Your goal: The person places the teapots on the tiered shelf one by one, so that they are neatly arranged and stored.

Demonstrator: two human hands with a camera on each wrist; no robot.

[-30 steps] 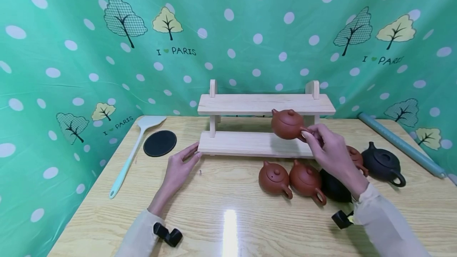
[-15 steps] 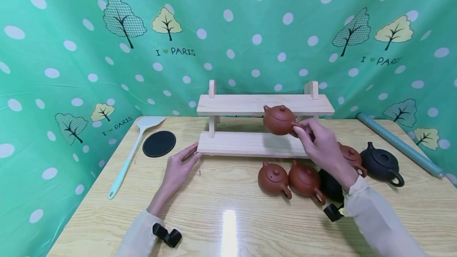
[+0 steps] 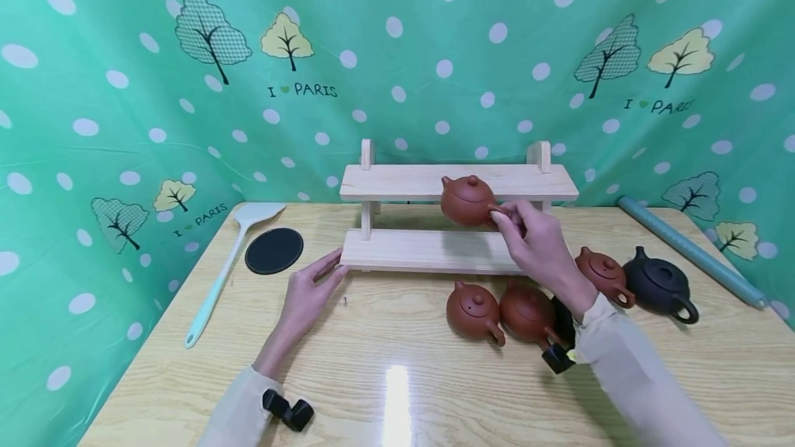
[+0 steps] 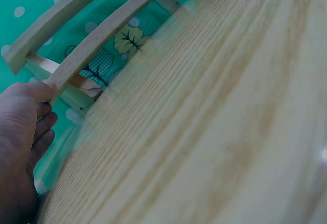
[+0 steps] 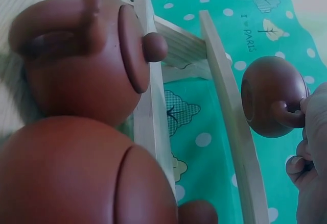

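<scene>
Kinda loud green polka-dot cloth [image 3: 422,47] with printed trees [image 3: 287,38] hangs behind a pale wood-grain table [image 3: 348,378], glare streak [image 3: 397,405] included.

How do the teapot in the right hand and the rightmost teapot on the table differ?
The held teapot is reddish brown; the rightmost teapot is black. The held teapot is raised, its handle pinched by the right hand; the rightmost teapot rests on the table. The held teapot's knob is ball-shaped; the rightmost teapot's looks flatter. Both have a spout and handle.
</scene>
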